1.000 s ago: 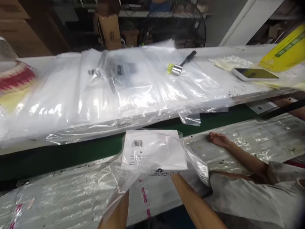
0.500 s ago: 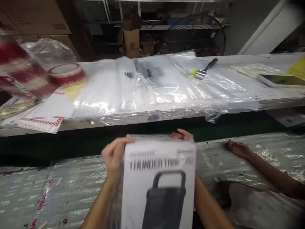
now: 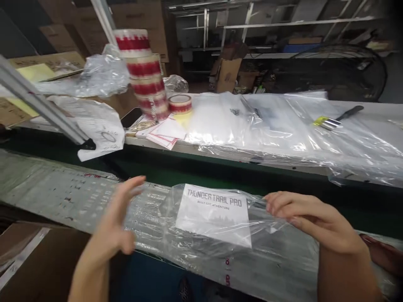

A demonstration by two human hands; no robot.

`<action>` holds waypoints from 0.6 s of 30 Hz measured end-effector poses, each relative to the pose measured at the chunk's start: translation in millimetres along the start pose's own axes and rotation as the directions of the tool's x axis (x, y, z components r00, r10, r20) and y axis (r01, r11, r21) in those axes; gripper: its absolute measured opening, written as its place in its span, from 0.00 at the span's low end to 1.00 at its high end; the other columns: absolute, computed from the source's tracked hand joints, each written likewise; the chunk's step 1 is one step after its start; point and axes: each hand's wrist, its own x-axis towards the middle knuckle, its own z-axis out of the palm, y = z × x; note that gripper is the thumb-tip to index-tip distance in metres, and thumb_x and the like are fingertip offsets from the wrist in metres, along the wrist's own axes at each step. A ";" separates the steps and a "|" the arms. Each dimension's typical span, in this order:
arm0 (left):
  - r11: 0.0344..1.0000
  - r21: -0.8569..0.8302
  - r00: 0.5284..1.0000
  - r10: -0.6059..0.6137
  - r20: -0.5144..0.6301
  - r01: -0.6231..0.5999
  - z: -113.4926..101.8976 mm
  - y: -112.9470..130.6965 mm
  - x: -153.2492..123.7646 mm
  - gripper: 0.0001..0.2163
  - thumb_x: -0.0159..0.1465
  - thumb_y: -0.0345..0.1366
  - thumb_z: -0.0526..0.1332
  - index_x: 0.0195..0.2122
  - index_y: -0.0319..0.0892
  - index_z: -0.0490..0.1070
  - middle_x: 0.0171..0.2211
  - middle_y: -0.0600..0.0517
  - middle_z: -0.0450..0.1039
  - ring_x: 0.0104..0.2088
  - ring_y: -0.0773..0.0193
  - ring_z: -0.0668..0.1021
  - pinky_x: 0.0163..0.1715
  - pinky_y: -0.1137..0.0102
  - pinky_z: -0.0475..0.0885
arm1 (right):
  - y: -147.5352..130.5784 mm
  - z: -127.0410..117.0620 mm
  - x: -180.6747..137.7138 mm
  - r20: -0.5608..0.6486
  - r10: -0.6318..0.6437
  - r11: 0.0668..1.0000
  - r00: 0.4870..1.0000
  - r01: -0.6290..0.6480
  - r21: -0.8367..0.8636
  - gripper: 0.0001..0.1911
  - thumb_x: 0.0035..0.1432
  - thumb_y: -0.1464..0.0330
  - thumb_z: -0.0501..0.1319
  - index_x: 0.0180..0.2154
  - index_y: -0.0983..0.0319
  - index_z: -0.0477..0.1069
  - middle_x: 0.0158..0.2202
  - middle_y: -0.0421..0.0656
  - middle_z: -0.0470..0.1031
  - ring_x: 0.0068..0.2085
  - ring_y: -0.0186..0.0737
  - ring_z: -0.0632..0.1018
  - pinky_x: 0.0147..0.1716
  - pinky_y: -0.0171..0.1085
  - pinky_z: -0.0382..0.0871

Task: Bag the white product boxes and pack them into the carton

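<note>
A white panel printed THUNDER TRAIL PRO (image 3: 214,216) shows inside a clear plastic bag (image 3: 264,237) on the film-covered surface before me. Whether the panel is one face of a box is not clear. My right hand (image 3: 311,218) pinches the bag's loose plastic at the panel's right side, fingers and thumb together. To the left of the bag, my left hand (image 3: 116,222) hangs slightly blurred, thumb and fingers wide apart. It holds nothing and touches neither bag nor panel.
Behind, a raised white shelf carries flat clear bags (image 3: 217,121), a brush (image 3: 333,119), a stack of tape rolls (image 3: 145,75) and papers (image 3: 103,130). A metal bar (image 3: 47,100) slants at left above a cardboard box (image 3: 40,260). Another person's hand (image 3: 382,253) is at right.
The view has swung left. Both my hands held the upright white box at its top; now the left is off and open, the right grips bag plastic, and the printed panel sits lower on the surface.
</note>
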 end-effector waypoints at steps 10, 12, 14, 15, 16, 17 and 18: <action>0.816 0.387 0.756 0.090 0.649 -0.429 44.4 2.1 2.4 0.21 0.56 0.15 0.51 0.39 0.40 0.79 0.50 0.42 0.76 0.48 0.49 0.78 0.44 0.61 0.75 | -59.7 152.4 -13.1 0.182 0.154 0.716 0.971 0.017 -0.698 0.67 0.41 0.44 0.73 0.72 0.56 0.41 0.74 0.57 0.36 0.70 0.78 0.48 0.62 0.71 0.53; 0.832 0.297 0.727 0.173 0.665 -0.469 29.0 -5.0 1.4 0.23 0.57 0.16 0.49 0.43 0.41 0.79 0.47 0.45 0.78 0.48 0.53 0.78 0.46 0.63 0.75 | -39.5 176.8 3.9 0.120 0.096 0.578 0.988 0.043 -0.815 0.64 0.48 0.44 0.70 0.72 0.63 0.38 0.73 0.64 0.33 0.70 0.78 0.46 0.61 0.73 0.52; 0.836 0.219 0.705 0.251 0.663 -0.503 17.4 -12.3 -2.6 0.21 0.60 0.19 0.50 0.46 0.41 0.78 0.46 0.46 0.79 0.49 0.54 0.78 0.51 0.62 0.74 | -21.2 185.9 25.0 0.175 0.058 0.524 0.983 0.120 -0.843 0.50 0.59 0.47 0.63 0.70 0.68 0.48 0.69 0.68 0.50 0.67 0.69 0.59 0.58 0.64 0.63; 0.843 0.182 0.703 0.282 0.653 -0.507 13.1 -16.4 -7.5 0.20 0.60 0.20 0.51 0.46 0.40 0.78 0.46 0.45 0.80 0.49 0.54 0.79 0.53 0.61 0.73 | -15.5 187.6 34.9 0.228 0.046 0.518 0.973 0.172 -0.838 0.38 0.64 0.50 0.58 0.65 0.69 0.58 0.62 0.66 0.63 0.60 0.62 0.69 0.53 0.57 0.70; 0.857 0.133 0.711 0.316 0.628 -0.498 9.0 -21.5 -14.9 0.19 0.60 0.21 0.52 0.46 0.39 0.78 0.47 0.45 0.80 0.49 0.54 0.79 0.54 0.60 0.73 | -12.8 189.6 43.6 0.281 0.036 0.515 0.959 0.223 -0.828 0.27 0.69 0.54 0.52 0.58 0.67 0.68 0.53 0.61 0.72 0.51 0.53 0.75 0.46 0.50 0.73; 0.880 0.065 0.733 0.349 0.584 -0.471 4.0 -28.4 -24.8 0.18 0.60 0.22 0.52 0.46 0.38 0.78 0.47 0.45 0.80 0.50 0.55 0.79 0.56 0.61 0.72 | -13.1 193.3 50.9 0.321 0.017 0.513 0.947 0.267 -0.816 0.23 0.72 0.59 0.47 0.49 0.64 0.75 0.42 0.55 0.77 0.41 0.46 0.77 0.39 0.44 0.73; 0.909 -0.013 0.777 0.364 0.514 -0.417 -3.1 -38.2 -36.7 0.18 0.60 0.22 0.52 0.46 0.38 0.78 0.47 0.45 0.80 0.50 0.56 0.79 0.56 0.62 0.72 | -15.7 199.7 56.7 0.317 -0.012 0.510 0.948 0.279 -0.814 0.26 0.73 0.62 0.43 0.40 0.62 0.77 0.33 0.51 0.76 0.34 0.42 0.76 0.34 0.41 0.71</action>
